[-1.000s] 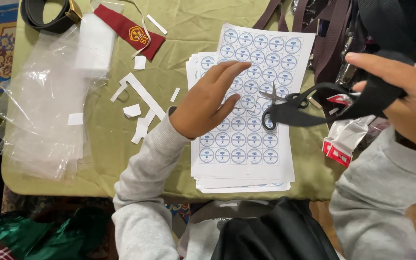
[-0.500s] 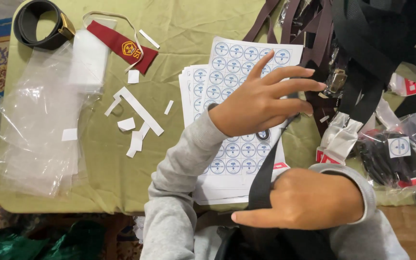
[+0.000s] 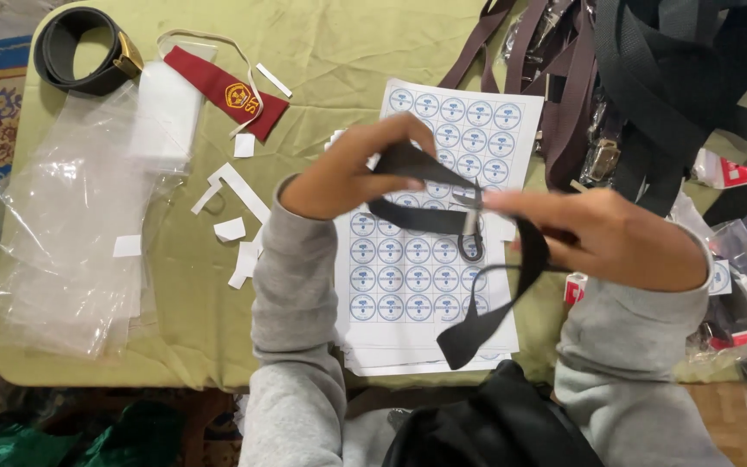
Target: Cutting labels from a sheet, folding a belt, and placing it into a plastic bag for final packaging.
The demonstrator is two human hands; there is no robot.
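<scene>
Head view, the only one: both hands are raised above the middle of the surface (image 3: 218,337), over a stack of round-sticker sheets (image 3: 408,285). Left hand (image 3: 352,173) is curled, fingers pinched on one end of a black strap (image 3: 443,216). Right hand (image 3: 607,238) is closed around the strap's other stretch near a small metal clip (image 3: 470,227), thumb and forefinger extended toward it. The loose tail of the strap hangs down to the near edge of the surface, over the sheets' lower corner. Risks, as judged: the dangling tail could drag the top sheet off the stack toward the near edge; the pinch on the left end looks light, so a tug from the right could pull it free; the clip could snag or scuff the stickers if lowered. Clear plastic bags (image 3: 71,225) at the left edge and paper scraps (image 3: 235,216) lie well apart.
</scene>
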